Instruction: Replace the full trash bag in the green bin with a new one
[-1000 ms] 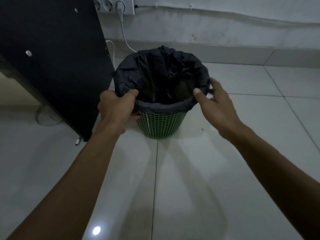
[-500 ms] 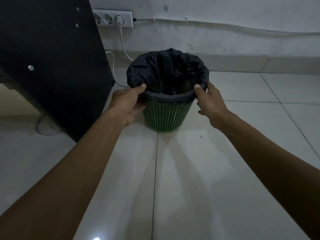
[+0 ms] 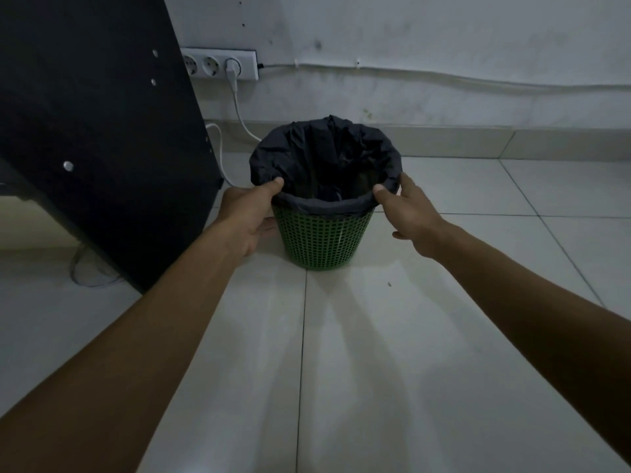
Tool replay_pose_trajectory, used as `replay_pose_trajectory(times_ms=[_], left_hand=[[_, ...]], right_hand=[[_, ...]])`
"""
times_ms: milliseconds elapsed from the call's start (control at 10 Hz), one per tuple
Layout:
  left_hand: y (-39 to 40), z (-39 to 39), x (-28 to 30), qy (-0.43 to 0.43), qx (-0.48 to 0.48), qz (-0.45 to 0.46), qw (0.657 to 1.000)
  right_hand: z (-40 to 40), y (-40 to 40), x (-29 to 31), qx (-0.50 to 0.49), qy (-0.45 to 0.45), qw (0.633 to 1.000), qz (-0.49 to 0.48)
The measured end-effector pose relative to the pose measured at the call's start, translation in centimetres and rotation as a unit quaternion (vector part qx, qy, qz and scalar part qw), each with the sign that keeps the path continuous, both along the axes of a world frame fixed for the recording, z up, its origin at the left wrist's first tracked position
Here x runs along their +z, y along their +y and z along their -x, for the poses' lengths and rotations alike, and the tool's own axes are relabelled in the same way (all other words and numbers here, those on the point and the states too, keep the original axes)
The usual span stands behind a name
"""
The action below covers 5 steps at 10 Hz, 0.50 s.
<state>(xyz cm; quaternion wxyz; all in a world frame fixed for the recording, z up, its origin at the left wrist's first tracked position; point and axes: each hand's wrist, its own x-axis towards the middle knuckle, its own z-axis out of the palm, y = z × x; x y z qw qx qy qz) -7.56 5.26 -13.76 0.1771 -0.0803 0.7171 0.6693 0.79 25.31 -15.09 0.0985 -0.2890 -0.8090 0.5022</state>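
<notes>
Head view position: the camera is riding on the person's head, well above the tiled floor [image 3: 375,370].
Head view direction: it is looking forward and steeply down toward the wall [image 3: 444,63] and its base.
Head view nearness: both forearms are stretching away from the lower corners; the left hand [image 3: 247,216] and right hand [image 3: 411,213] are sitting mid-frame at the green bin [image 3: 321,240].
Head view edges: a dark panel [image 3: 102,131] is filling the upper left; a socket strip [image 3: 222,64] is showing on the wall.
Shared coverage: only one view is running.
</notes>
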Motion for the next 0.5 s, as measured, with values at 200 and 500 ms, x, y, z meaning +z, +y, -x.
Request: replay_pose_trajectory(times_ms=[200,500], left_hand=[[-0.6,1.4,1.6,0.306,-0.134,0.436,0.836],[2.8,2.8,6.3,0.372,-0.311,0.525,0.699]], right_hand=[[-0.9,0.9,1.6,0.082,-0.038,0.972,-0.215],[1.9,1.0,5.7,0.162,-0.153,0.893,-0.391]])
